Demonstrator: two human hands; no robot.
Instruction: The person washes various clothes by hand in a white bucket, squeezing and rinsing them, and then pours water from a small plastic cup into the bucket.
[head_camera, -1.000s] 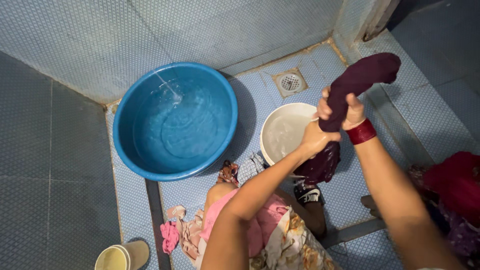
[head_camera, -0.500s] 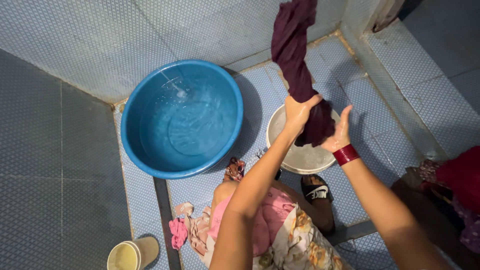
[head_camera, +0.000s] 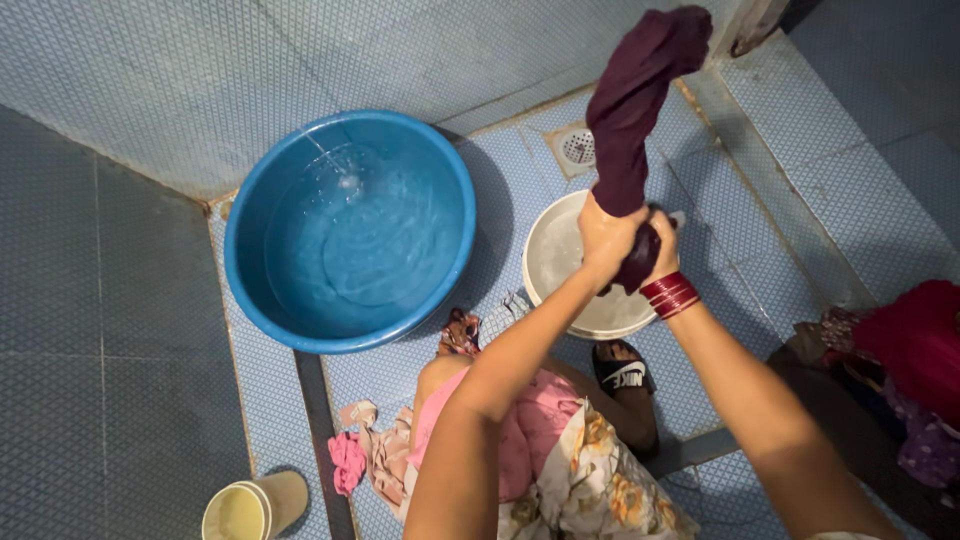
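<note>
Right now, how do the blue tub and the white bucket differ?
The blue tub is wider than the white bucket. The blue tub stands in the open with rippling water; the white bucket sits partly under the hands and the dark cloth. Both are round and stand on the tiled floor.

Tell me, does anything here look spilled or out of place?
Small cloths lie crumpled on the wet tiled floor by the person's knee. Otherwise nothing stands out: both hands, left hand and right hand, grip a twisted maroon cloth above the white bucket.
</note>
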